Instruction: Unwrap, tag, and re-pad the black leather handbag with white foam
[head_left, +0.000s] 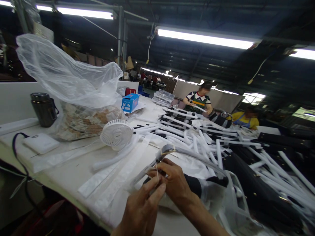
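In the head view my left hand [142, 205] is closed, its thumb and fingers pinched at the lower end of a thin pale cord [157, 172]. My right hand [175, 180] curls its fingers around a grey strap [157, 159] just above and beside the left. A gold-coloured metal buckle [168, 149] sits on the strap beyond my right fingers. From the buckle the strap arcs to the right, towards a black and white bag [211, 193] in clear wrapping under my right forearm. My fingers partly hide where cord and strap meet.
A white fan [116, 133], a plastic sack of brownish pieces [83, 121], a dark mug [43, 109], a white power bank [41, 143] and a blue box [130, 102] stand to the left. White-wrapped straps [177, 136] pile up ahead. Two people work across the table.
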`<state>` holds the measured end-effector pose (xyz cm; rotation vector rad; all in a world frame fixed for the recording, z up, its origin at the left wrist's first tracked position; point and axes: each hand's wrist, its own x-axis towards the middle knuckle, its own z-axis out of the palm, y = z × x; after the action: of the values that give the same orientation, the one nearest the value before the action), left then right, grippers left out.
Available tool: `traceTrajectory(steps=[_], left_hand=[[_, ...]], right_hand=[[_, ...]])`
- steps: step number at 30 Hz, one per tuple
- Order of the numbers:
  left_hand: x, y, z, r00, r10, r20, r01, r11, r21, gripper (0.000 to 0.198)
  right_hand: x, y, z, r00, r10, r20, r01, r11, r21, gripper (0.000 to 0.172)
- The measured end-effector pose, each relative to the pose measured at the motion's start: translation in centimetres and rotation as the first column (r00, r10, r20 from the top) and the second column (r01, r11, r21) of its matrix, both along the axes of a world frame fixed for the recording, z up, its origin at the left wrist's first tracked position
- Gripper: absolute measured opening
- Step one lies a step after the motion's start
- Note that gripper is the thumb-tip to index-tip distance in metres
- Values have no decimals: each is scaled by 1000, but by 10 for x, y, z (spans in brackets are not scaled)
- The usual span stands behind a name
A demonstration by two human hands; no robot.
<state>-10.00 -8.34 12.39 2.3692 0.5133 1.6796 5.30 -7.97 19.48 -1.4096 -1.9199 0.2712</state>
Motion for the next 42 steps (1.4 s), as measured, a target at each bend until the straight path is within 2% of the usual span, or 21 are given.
traceTrajectory(steps=[3,5,7,9,11,14,16,17,19,22,25,28,30,33,34,35,37,38,39,40,42], left_hand=[[3,-4,-12,1000,-15,-12,15,1000,-20,67],[7,-7,-18,995,13,96,1,990,-142,61],[10,-7,-19,968,103,231,-20,942,-336,50],[11,-2,-10,918,237,317,-39,851,-524,42],[10,6,5,907,285,309,-18,761,-649,40],[6,17,27,958,177,227,44,691,-722,21],[5,21,31,963,162,214,53,668,-742,22],[4,22,28,958,181,223,55,647,-760,24],[2,25,15,932,250,261,80,561,-824,29],[-3,29,-18,860,373,348,202,378,-904,42],[-9,32,-46,771,465,434,378,214,-901,58],[-14,33,-54,746,490,451,451,125,-883,66],[-16,35,-48,720,520,460,454,148,-878,65],[-19,42,-35,661,565,494,409,281,-868,59],[-21,44,-33,695,541,475,357,314,-880,55],[-24,46,-32,768,484,420,287,326,-901,51],[-30,46,-35,931,302,205,105,317,-943,48],[-34,46,-39,975,209,77,7,317,-949,49],[-38,45,-44,986,164,-19,-72,327,-942,50],[-42,45,-48,981,180,-71,-132,355,-926,53],[-47,45,-54,961,267,-75,-194,453,-870,66]], right_hand=[[3,0,-6,982,-119,-146,118,993,-17,13],[4,-1,-6,960,-183,-211,181,983,-32,20],[5,-2,-5,959,-175,-222,173,985,-29,21],[6,-3,-2,976,-106,-191,110,994,10,17],[7,-5,0,988,-31,-149,40,998,57,13],[9,-7,0,994,53,-93,-41,991,125,7],[12,-8,-1,994,78,-80,-65,986,154,6],[13,-9,-2,993,81,-85,-66,984,163,11],[17,-11,-5,992,63,-109,-43,984,173,19],[24,-13,-11,990,-2,-142,22,990,139,23],[29,-14,-16,987,-50,-150,62,995,75,24],[31,-13,-19,983,-74,-166,83,995,47,23],[33,-13,-21,979,-83,-185,92,995,40,21],[36,-18,-19,973,-100,-209,113,992,50,21],[37,-22,-18,970,-109,-216,125,990,62,21],[39,-28,-16,968,-116,-221,135,988,74,21],[43,-44,-13,967,-115,-229,137,987,82,20],[45,-54,-12,967,-108,-230,127,989,69,19],[48,-67,-12,968,-98,-229,113,992,54,18],[52,-80,-13,970,-89,-225,101,994,41,16],[62,-109,-19,969,-105,-223,118,992,43,12]])
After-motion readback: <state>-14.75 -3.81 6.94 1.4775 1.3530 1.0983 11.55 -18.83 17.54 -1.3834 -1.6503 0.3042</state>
